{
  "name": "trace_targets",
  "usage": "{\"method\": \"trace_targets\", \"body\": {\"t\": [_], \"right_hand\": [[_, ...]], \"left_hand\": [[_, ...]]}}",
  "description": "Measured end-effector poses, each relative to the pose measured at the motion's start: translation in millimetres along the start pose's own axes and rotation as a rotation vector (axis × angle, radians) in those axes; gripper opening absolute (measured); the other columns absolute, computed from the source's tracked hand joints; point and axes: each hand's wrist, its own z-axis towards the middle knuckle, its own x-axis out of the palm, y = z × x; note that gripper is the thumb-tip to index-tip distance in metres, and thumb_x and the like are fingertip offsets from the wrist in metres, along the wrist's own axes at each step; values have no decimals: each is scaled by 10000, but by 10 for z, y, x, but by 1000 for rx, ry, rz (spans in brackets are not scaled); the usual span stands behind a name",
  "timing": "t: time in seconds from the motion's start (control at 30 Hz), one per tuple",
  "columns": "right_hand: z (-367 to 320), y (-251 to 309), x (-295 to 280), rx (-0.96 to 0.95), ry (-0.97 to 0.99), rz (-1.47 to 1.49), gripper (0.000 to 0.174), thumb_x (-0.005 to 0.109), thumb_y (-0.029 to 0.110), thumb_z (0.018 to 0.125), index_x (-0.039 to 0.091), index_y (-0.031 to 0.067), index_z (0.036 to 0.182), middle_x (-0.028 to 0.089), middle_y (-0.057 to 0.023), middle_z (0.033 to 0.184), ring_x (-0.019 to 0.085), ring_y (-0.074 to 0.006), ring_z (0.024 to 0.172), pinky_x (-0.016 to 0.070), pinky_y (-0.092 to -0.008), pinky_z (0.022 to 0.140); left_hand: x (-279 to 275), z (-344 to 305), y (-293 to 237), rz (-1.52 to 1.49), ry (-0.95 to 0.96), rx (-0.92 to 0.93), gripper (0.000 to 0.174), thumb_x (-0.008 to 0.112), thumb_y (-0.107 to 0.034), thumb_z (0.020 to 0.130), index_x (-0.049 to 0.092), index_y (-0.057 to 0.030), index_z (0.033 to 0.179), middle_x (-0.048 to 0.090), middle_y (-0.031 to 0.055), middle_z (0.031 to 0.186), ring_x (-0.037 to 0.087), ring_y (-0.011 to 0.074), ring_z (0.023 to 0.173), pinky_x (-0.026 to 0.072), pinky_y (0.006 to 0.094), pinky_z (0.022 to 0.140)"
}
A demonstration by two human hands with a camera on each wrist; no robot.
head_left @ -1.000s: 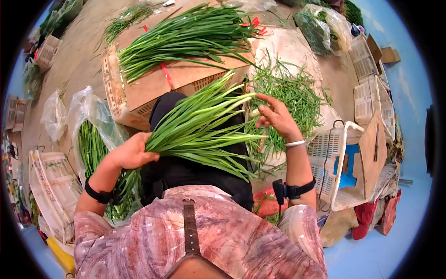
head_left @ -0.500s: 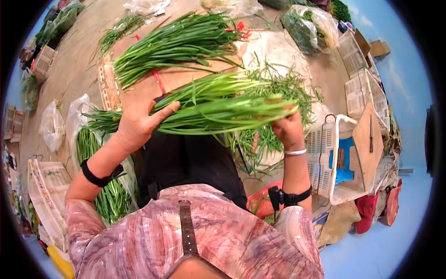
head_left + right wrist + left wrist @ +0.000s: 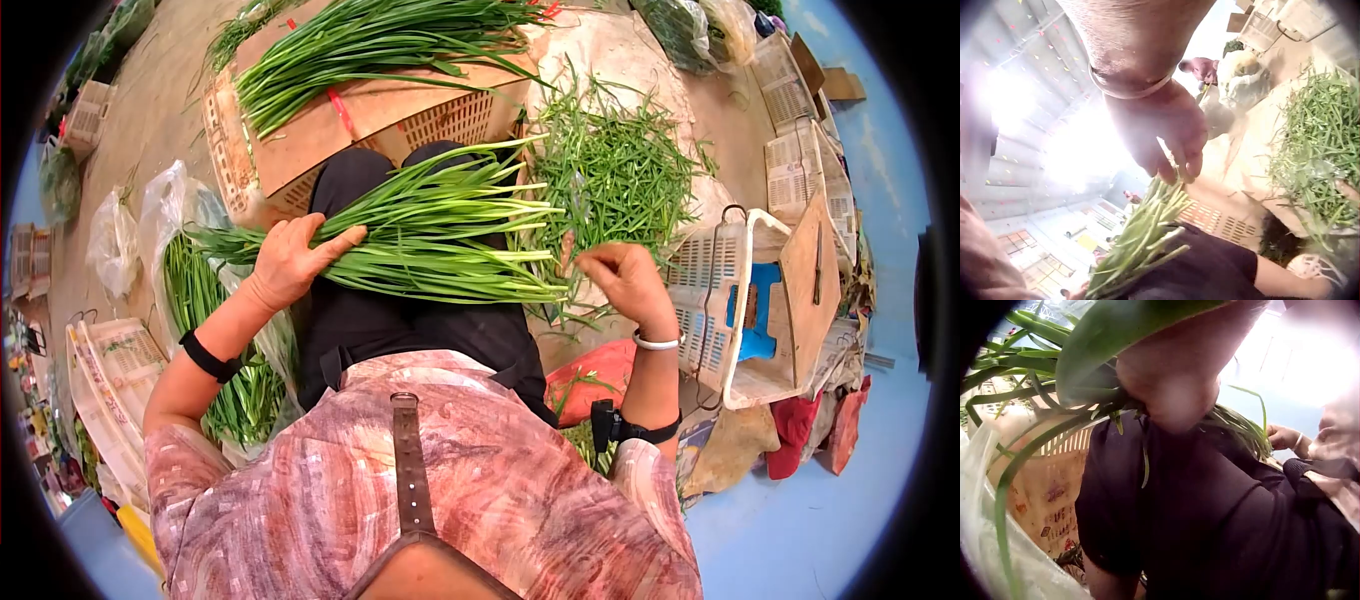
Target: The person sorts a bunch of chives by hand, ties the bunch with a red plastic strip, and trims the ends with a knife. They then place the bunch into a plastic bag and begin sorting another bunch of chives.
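Observation:
A loose bunch of garlic chives (image 3: 430,235) lies across the person's black-trousered lap, pale cut ends to the right. My left hand (image 3: 290,262) grips the bunch near its leafy end, thumb across the top; leaf tips stick out behind it. In the left wrist view long leaves (image 3: 1029,440) hang past that hand. Just beyond the cut ends is my right hand (image 3: 630,280), fingers curled and tips together. The right wrist view puts these fingertips (image 3: 1169,175) close by the stem ends (image 3: 1163,209). I cannot tell whether a scrap is between them.
Ahead, more chives (image 3: 380,55) lie on a board over a crate (image 3: 450,125). A pile of green trimmings (image 3: 625,165) covers a pale sheet at front right. A plastic bag of greens (image 3: 195,285) stands at left; a white crate (image 3: 735,370) stands at right.
The bunch, raised and held at both ends half a second ago, is lower over the lap. My right hand has come off the stem ends; the left has kept its grip.

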Motion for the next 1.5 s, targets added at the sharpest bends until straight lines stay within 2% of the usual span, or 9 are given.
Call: {"method": "trace_targets", "body": {"t": [0.27,0.47,0.67,0.8,1.03,1.13,1.2,1.33,1.5], "right_hand": [[171,373,464,-287,9,-306,162,670,179,706,652,50,804,610,-129,738,590,-312,711,468,-384,647],[-8,539,515,-591,-259,-79,125,662,56,698,584,64,795,590,-96,777,571,-292,722,455,-381,618],[-36,449,342,-445,98,-21,151,675,70,707,597,55,836,610,-94,745,598,-264,674,478,-329,624],[305,708,146,-510,-428,-172,258,672,65,710,580,27,948,611,-121,863,605,-270,773,480,-330,690],[315,648,563,-372,104,-489,315,661,124,711,574,72,1009,607,-119,900,571,-304,785,442,-416,687],[-37,698,566,-682,43,-106,275,642,158,727,621,96,995,600,-102,723,578,-284,634,465,-385,587],[-13,520,531,-481,192,81,256,623,155,775,619,48,1008,640,-98,762,619,-242,666,485,-331,606],[505,59,498,261,-60,565,302,625,199,821,589,-30,1015,632,-55,811,626,-145,677,474,-250,536],[882,64,795,316,-81,1308,238,636,176,823,553,15,978,579,-45,803,534,-104,555,374,-199,435]], "left_hand": [[15,-16,2,-11,8,-33,546,487,-91,741,502,-252,1262,547,140,908,550,242,753,421,322,611],[141,-114,82,-87,-172,-149,610,483,-14,706,402,-45,1310,547,103,866,528,230,668,406,314,571],[125,-93,29,24,-8,-179,545,502,-30,710,472,-41,1254,531,81,815,521,207,675,394,307,573],[116,-79,6,20,-64,-146,532,508,-43,720,502,-118,1247,534,79,826,526,206,692,391,316,601],[82,-31,-32,-15,-173,-244,549,530,-36,697,510,-121,1239,550,74,868,534,206,721,388,325,651],[88,-92,-61,-70,-208,-334,520,565,-49,671,551,-114,1188,551,58,867,536,194,734,385,324,655],[88,-77,-82,-8,-129,-233,496,581,-77,662,572,-114,1157,550,49,858,532,192,727,382,319,651],[116,-87,-87,10,-152,-216,467,586,-95,663,599,-156,1125,550,39,854,526,183,707,373,309,647],[118,-101,-99,25,-174,-191,448,587,-99,669,607,-158,1112,557,42,856,535,183,709,374,308,649]]}}
